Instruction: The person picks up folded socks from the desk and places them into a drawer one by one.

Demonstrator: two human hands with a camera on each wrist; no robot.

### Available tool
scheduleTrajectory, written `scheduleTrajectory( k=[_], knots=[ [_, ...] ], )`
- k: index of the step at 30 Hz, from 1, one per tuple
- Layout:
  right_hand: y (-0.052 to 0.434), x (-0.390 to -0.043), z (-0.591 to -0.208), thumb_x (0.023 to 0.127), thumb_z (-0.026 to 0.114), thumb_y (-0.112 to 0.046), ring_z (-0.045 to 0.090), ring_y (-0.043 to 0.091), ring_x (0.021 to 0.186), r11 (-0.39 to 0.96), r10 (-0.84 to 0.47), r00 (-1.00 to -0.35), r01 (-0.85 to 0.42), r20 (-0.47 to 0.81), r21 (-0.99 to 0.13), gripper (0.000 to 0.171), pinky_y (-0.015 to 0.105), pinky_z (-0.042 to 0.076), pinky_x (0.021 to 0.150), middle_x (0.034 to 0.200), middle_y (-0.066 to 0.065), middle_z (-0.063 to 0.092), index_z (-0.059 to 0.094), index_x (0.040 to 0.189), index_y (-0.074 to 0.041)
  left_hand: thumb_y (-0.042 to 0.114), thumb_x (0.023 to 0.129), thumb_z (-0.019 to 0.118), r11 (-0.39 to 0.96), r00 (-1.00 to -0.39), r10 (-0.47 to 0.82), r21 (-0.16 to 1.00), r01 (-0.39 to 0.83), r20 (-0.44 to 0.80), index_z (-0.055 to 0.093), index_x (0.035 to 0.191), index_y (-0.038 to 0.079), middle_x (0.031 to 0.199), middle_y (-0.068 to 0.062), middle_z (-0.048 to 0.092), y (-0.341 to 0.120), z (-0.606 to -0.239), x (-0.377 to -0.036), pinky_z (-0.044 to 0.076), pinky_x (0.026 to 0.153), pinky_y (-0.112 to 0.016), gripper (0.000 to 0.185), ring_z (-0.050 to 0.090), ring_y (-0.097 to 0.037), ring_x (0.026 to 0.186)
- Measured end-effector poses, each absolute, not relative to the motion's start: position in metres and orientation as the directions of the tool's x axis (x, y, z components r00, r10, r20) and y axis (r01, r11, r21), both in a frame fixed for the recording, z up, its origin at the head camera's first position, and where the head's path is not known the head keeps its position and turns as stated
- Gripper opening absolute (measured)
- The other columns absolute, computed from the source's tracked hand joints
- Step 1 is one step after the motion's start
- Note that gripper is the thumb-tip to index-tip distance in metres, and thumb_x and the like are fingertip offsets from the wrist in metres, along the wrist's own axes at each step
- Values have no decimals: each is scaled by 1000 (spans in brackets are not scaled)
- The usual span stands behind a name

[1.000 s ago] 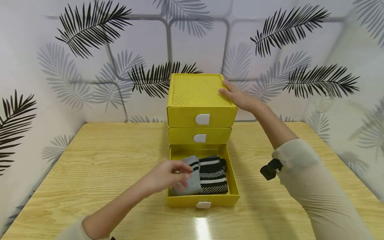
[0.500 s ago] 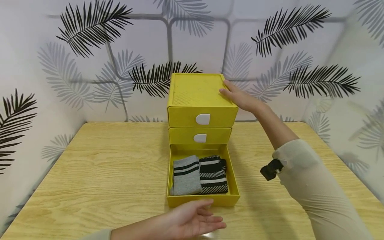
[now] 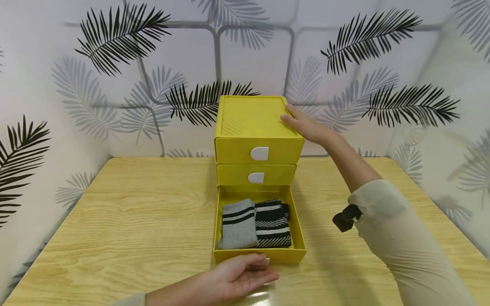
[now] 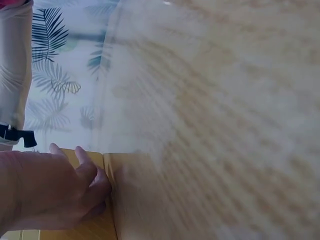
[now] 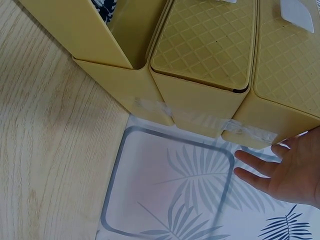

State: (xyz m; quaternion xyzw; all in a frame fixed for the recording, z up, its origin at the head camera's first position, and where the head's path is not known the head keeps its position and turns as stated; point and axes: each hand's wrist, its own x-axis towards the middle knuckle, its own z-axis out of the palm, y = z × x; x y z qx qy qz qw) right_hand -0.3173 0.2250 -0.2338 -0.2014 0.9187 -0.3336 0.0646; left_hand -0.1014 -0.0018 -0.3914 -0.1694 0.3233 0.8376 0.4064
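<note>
- Left hand: palm up, fingers loosely extended and gripping nothing; fingertips touch the front wall of the open bottom drawer at its white pull tab, near the front edge of the tabletop.
- Right hand: laid flat, fingers straight and holding nothing, resting on the right rear part of the drawer unit's top; a beige sleeve covers the forearm, with a black clip at the cuff.
- Bottom drawer: yellow, pulled fully out toward the front edge of the tabletop; contents two folded items, side by side and touching.
- Grey sock: folded, two black bands near its far end; lies in the left half of the drawer.
- Black striped sock: folded, white stripes; lies in the right half.
- Drawer unit: yellow, three tiers, stands at the middle of the tabletop's rear edge against the wall; upper two drawers pushed in, each with a white tab. No writing or brand legible.
- Wall: pale, printed with black and grey palm leaves.
</note>
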Motion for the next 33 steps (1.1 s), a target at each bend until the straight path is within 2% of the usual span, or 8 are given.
scheduleTrajectory(
  k=[8, 18, 26, 33],
  knots=[
    [225, -319, -236, 100, 28, -41, -7, 22, 136, 688, -414, -910, -333, 28, -645, 69, 39, -1, 108, 152, 12, -6, -5, 146, -2, 0, 95, 45, -534, -666, 519, 406, -742, -535, 51, 90, -9, 129, -43, 27, 3, -392, -120, 41, 92, -38, 11, 32, -50, 121],
    [225, -320, -236, 100, 28, -42, -7, 22, 136, 689, -417, -909, -336, 28, -643, 70, 39, -1, 108, 152, 12, -7, -5, 146, -2, 2, 95, 47, -540, -671, 516, 406, -737, -533, 40, 107, -11, 130, -40, 26, 6, -389, -143, 42, 90, -38, 20, 32, -50, 121],
    [224, -320, -236, 99, 28, -43, -7, 21, 136, 690, -417, -909, -332, 22, -643, 70, 38, -1, 108, 152, 12, -7, -5, 146, -2, 6, 95, 50, -543, -665, 512, 396, -741, -543, 31, 124, -15, 131, -37, 28, 6, -390, -160, 43, 90, -39, 40, 35, -47, 121],
    [223, -319, -235, 100, 28, -41, -8, 22, 136, 681, -418, -908, -332, 26, -652, 69, 38, -2, 108, 151, 13, -7, -5, 146, -1, 5, 94, 50, -532, -675, 500, 423, -734, -542, 31, 125, -14, 130, -37, 30, 7, -390, -168, 44, 89, -39, 41, 37, -46, 120]
  ],
)
